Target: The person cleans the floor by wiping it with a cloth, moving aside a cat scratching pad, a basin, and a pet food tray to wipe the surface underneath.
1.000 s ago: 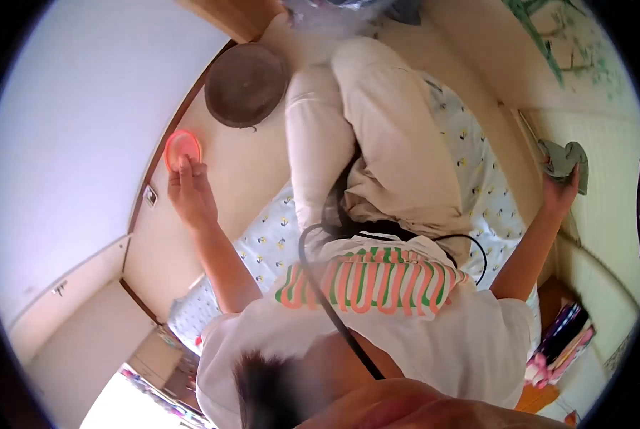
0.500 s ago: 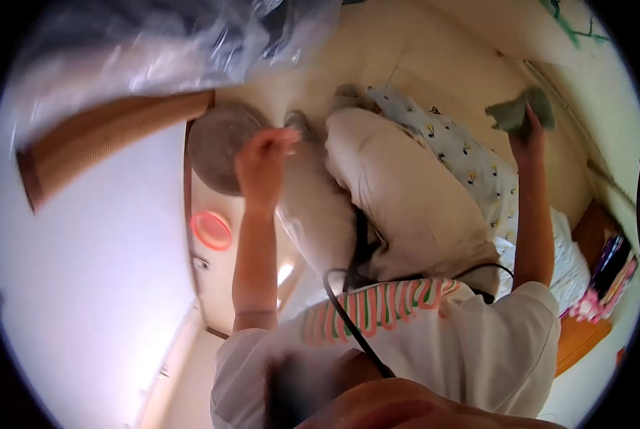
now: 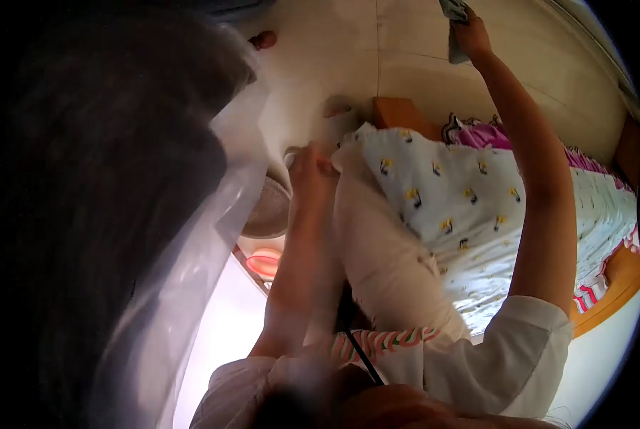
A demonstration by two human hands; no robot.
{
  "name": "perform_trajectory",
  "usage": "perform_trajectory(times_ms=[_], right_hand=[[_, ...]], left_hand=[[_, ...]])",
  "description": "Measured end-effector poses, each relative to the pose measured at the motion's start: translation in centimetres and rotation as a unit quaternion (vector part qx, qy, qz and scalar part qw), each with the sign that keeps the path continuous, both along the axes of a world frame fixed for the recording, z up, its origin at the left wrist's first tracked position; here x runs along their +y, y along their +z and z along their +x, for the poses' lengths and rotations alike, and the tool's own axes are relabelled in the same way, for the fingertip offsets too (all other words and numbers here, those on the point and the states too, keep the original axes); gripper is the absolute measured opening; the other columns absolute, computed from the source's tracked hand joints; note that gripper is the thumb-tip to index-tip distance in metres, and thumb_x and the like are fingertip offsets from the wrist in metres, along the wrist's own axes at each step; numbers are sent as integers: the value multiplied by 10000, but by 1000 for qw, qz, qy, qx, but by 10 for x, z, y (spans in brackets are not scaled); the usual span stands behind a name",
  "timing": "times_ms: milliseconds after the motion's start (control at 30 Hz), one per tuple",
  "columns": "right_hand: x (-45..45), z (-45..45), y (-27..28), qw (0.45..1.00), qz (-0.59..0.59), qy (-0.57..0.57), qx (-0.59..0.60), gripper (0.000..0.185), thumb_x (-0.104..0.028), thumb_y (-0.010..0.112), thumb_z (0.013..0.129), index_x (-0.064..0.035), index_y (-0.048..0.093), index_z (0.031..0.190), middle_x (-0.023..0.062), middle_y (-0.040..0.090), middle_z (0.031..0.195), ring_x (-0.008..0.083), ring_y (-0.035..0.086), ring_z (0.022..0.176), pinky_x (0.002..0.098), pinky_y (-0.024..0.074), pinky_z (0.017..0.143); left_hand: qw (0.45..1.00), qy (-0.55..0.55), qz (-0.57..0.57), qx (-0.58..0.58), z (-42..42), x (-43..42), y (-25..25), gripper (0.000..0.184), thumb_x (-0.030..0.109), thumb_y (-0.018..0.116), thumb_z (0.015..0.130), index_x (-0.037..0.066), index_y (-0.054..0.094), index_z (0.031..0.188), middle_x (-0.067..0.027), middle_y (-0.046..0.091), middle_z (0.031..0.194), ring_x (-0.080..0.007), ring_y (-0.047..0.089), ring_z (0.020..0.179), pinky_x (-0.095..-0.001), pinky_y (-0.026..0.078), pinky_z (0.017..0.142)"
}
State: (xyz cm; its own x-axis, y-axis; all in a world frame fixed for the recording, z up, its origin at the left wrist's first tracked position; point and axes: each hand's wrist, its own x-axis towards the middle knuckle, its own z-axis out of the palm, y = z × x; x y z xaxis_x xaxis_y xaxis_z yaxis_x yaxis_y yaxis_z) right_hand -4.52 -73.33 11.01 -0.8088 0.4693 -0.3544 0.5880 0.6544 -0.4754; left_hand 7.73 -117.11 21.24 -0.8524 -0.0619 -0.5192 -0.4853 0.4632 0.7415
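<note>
My right hand is raised near the top of the view, its fingers wrapped round a grey-green cloth. The cloth hangs down from the fist, and the view's top edge cuts it off. Lower and to the left, my left hand is in front of my leg, close to the knees. Motion smears its fingers, and I can make out nothing held in it. A white sheet with yellow and black motifs spreads over the bed between my two arms.
Clear plastic sheeting over something dark fills the left side. Behind my left forearm are a round grey-brown object and a pink-red ring-shaped item. The bed has an orange wooden edge and purple frilled fabric.
The view has turned, and the plastic now covers more of the left side. My right hand has moved up and away with the cloth. More of the bed shows.
</note>
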Motion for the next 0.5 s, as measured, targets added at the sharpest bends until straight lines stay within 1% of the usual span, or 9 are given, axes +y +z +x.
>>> perform_trajectory(times_ms=[67, 133, 200, 233, 267, 333, 400, 467, 500], right_hand=[[23, 8, -67, 993, 109, 10, -47, 483, -232, 544, 896, -200, 450, 1368, 199, 574, 1164, 407, 577, 1011, 500, 473, 873], [44, 19, -121, 984, 164, 43, -56, 533, -239, 552, 892, -205, 392, 1399, 213, 543, 1175, 442, 536, 1062, 531, 452, 895], [53, 22, -166, 979, 198, 42, -16, 557, -254, 571, 884, -178, 382, 1402, 219, 539, 1149, 434, 538, 1054, 526, 461, 872], [54, 22, -187, 977, 211, 42, 2, 571, -261, 581, 879, -165, 377, 1404, 223, 537, 1136, 429, 539, 1051, 523, 465, 861], [51, 17, -208, 970, 241, 18, 6, 565, -254, 614, 856, -82, 402, 1351, 211, 542, 1108, 410, 555, 989, 504, 469, 834], [19, -8, -223, 948, 230, 11, 218, 482, -175, 557, 807, -11, 471, 1252, 231, 548, 1072, 416, 531, 943, 510, 439, 806], [-35, -24, -246, 957, 122, -48, 259, 391, -143, 572, 793, 11, 518, 1149, 218, 561, 1040, 380, 536, 933, 488, 442, 794], [-102, -20, -251, 973, 56, 4, 223, 372, -111, 585, 766, -11, 536, 1120, 195, 566, 1028, 362, 528, 961, 470, 440, 819], [-141, -9, -244, 975, 58, 98, 192, 382, -95, 553, 771, -24, 541, 1146, 191, 560, 1039, 370, 519, 977, 470, 431, 847]], left_hand=[[989, -99, -108, 11, -9, -3, -1, 349, 299, 481, 964, 69, 504, 702, -32, 508, 660, -151, 465, 595, -313, 398, 600], [986, -114, -116, -34, -10, -29, -8, 335, 294, 468, 963, 86, 497, 702, -28, 499, 666, -159, 462, 595, -323, 397, 603], [982, 39, -5, -185, -11, -72, -35, 296, 285, 487, 952, 88, 477, 730, -23, 486, 692, -147, 459, 637, -306, 388, 618], [955, 122, 38, -268, -17, -88, -40, 271, 278, 514, 939, 84, 461, 758, -22, 478, 719, -130, 454, 678, -284, 380, 630], [956, 126, 44, -262, -21, -99, -43, 270, 271, 492, 954, 80, 460, 767, -27, 474, 725, -140, 454, 687, -290, 381, 651], [957, 141, 57, -248, -27, -113, -44, 273, 258, 449, 984, 73, 457, 784, -38, 467, 737, -159, 452, 707, -302, 383, 693], [953, 169, 64, -244, -18, -124, -24, 282, 245, 406, 1014, 66, 454, 801, -50, 460, 750, -178, 450, 726, -313, 386, 735], [948, 184, 39, -256, 4, -131, -14, 300, 237, 379, 1030, 50, 446, 805, -53, 444, 743, -187, 438, 721, -318, 383, 744], [946, 184, 13, -265, 11, -135, -18, 311, 236, 374, 1032, 39, 440, 800, -51, 432, 730, -186, 426, 706, -317, 380, 732]])
